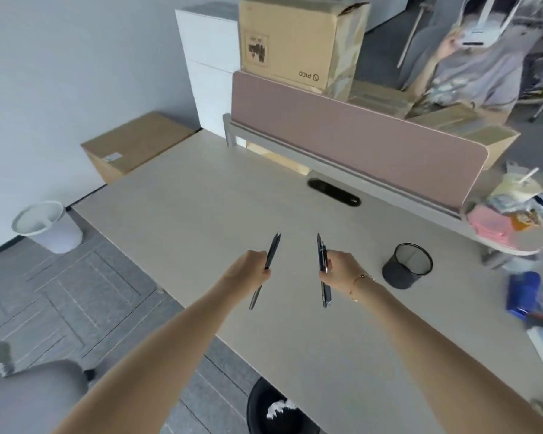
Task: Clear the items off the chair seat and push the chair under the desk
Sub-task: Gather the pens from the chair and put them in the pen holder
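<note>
Both of my hands are held out over the pale desk point(201, 195). My left hand point(251, 267) grips a couple of dark pens point(271, 253), tips pointing away from me. My right hand point(339, 267) is closed on a bundle of dark pens point(322, 249), also pointing away. A black mesh pen cup point(406, 266) stands empty on the desk, to the right of my right hand. The grey chair point(29, 399) shows at the bottom left, beside the desk; only part of its seat is in view.
A pink divider panel point(358, 142) runs along the desk's back edge with cardboard boxes point(295, 39) behind it. A white bin point(47, 227) stands on the floor at left, a black bin point(273, 411) under the desk's front edge. Clutter and a blue object point(522, 292) fill the right side. A person sits beyond the divider.
</note>
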A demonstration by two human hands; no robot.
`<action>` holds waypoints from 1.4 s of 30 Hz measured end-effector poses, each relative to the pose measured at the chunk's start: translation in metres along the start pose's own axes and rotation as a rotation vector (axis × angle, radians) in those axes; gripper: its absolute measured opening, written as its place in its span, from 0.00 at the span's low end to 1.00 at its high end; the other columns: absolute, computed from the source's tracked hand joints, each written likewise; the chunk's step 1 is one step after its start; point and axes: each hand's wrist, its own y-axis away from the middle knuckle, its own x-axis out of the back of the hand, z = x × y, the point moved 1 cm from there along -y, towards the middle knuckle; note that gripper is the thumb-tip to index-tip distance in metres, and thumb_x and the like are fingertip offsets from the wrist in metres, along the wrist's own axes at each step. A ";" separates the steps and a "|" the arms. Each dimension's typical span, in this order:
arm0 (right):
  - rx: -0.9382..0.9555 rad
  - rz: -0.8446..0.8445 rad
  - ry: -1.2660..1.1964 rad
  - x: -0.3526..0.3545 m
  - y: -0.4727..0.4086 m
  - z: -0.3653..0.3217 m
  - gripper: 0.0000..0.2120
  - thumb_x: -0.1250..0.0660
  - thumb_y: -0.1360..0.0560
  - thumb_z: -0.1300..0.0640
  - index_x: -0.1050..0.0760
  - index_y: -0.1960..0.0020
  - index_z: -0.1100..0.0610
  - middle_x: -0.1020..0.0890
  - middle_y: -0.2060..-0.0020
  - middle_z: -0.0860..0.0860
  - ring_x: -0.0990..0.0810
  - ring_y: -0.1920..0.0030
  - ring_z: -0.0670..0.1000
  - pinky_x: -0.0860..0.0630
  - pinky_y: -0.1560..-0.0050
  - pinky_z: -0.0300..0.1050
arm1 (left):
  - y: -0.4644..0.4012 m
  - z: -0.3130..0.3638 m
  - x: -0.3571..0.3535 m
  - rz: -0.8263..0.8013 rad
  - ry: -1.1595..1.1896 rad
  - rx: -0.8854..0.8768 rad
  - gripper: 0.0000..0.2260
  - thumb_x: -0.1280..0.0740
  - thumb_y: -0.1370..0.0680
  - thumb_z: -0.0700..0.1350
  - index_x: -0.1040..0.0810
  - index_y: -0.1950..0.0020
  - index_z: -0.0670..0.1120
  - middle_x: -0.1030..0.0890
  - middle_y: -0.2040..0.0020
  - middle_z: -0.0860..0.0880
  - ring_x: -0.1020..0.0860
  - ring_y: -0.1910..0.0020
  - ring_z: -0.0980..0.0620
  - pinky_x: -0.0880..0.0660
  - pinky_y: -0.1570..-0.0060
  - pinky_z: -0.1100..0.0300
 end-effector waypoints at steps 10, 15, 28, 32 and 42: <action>-0.134 0.200 -0.067 0.116 -0.014 0.161 0.04 0.35 0.29 0.63 0.29 0.61 0.60 0.24 0.64 0.54 0.26 0.60 0.55 0.32 0.60 0.43 | -0.087 0.193 -0.058 0.017 0.046 -0.181 0.06 0.38 0.24 0.42 0.27 0.55 0.38 0.22 0.58 0.38 0.26 0.62 0.41 0.34 0.66 0.55; -0.158 0.309 -0.135 0.148 -0.025 0.208 0.06 0.33 0.29 0.63 0.24 0.55 0.66 0.18 0.57 0.62 0.21 0.54 0.59 0.25 0.53 0.47 | -0.118 0.263 -0.073 0.042 0.072 -0.296 0.07 0.37 0.23 0.42 0.27 0.55 0.37 0.20 0.59 0.37 0.22 0.60 0.38 0.28 0.63 0.52; -0.183 0.317 -0.243 0.138 -0.054 0.246 0.07 0.34 0.29 0.66 0.22 0.52 0.66 0.17 0.56 0.63 0.19 0.52 0.60 0.24 0.48 0.49 | -0.159 0.300 -0.120 0.044 0.161 -0.276 0.07 0.34 0.23 0.41 0.23 0.51 0.37 0.17 0.57 0.39 0.19 0.58 0.42 0.24 0.61 0.52; -0.232 0.242 -0.207 0.125 -0.059 0.255 0.06 0.35 0.29 0.63 0.22 0.54 0.63 0.16 0.55 0.60 0.19 0.52 0.59 0.23 0.51 0.47 | -0.162 0.290 -0.140 -0.007 0.185 -0.226 0.07 0.35 0.23 0.42 0.22 0.50 0.39 0.18 0.56 0.40 0.19 0.57 0.42 0.22 0.57 0.51; -0.297 0.199 -0.155 0.122 -0.070 0.263 0.08 0.32 0.30 0.64 0.25 0.52 0.63 0.19 0.52 0.61 0.21 0.49 0.59 0.24 0.48 0.49 | -0.173 0.286 -0.151 -0.041 0.159 -0.201 0.09 0.40 0.25 0.34 0.22 0.50 0.39 0.19 0.50 0.40 0.21 0.52 0.42 0.27 0.57 0.56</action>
